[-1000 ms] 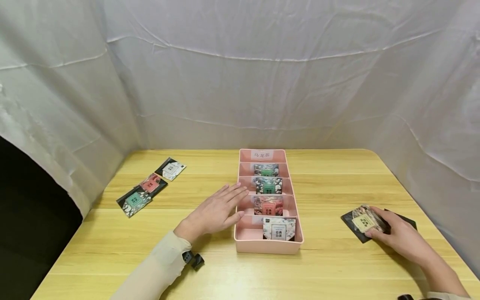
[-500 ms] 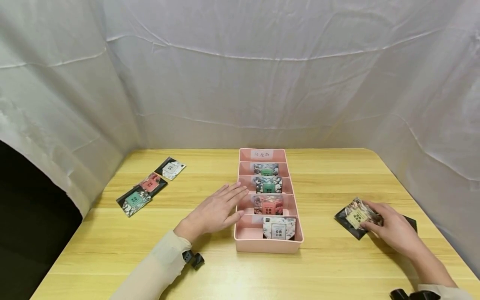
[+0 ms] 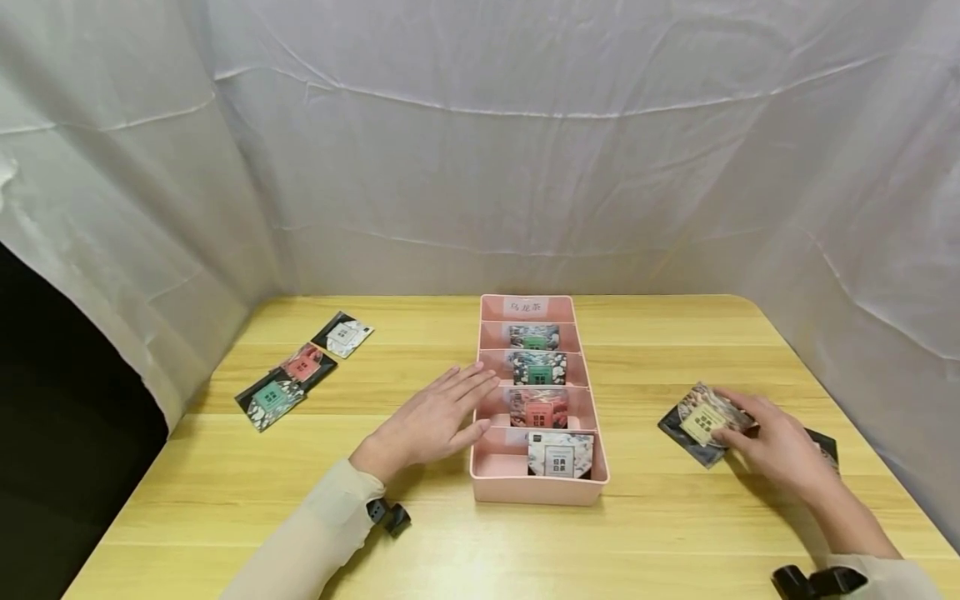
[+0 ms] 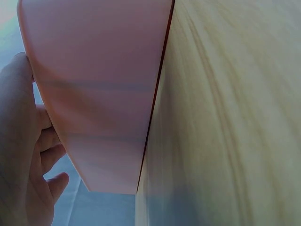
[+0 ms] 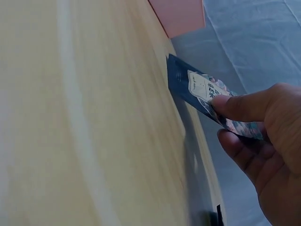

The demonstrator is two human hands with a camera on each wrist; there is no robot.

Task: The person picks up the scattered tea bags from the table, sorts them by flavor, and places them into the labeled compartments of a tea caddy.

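Observation:
My right hand (image 3: pixel 783 450) pinches a dark tea sachet (image 3: pixel 702 422) with a pale yellow label between thumb and fingers. In the right wrist view this sachet (image 5: pixel 183 82) is tilted and held just above the table. My left hand (image 3: pixel 431 421) lies with its fingers extended on the left rim of a pink divided box (image 3: pixel 536 492). The left wrist view shows those fingertips along the box's upper edge (image 4: pixel 40 89). Inside the box stand a white-label sachet (image 3: pixel 560 456) in front, a red sachet (image 3: pixel 538 409) behind it, and two green-label sachets (image 3: pixel 539 369) further back.
Another dark sachet (image 3: pixel 823 446) lies partly hidden behind my right hand. On the left of the table lie a white (image 3: pixel 343 335), a red (image 3: pixel 303 365) and a green (image 3: pixel 272 400) sachet. The rearmost compartment (image 3: pixel 527 308) carries a handwritten label. Pale cloth (image 3: pixel 480 167) hangs around the table.
My right hand has moved left and slightly away from me with the yellow-label sachet, uncovering more of the sachet behind it. The left hand has stayed on the box rim.

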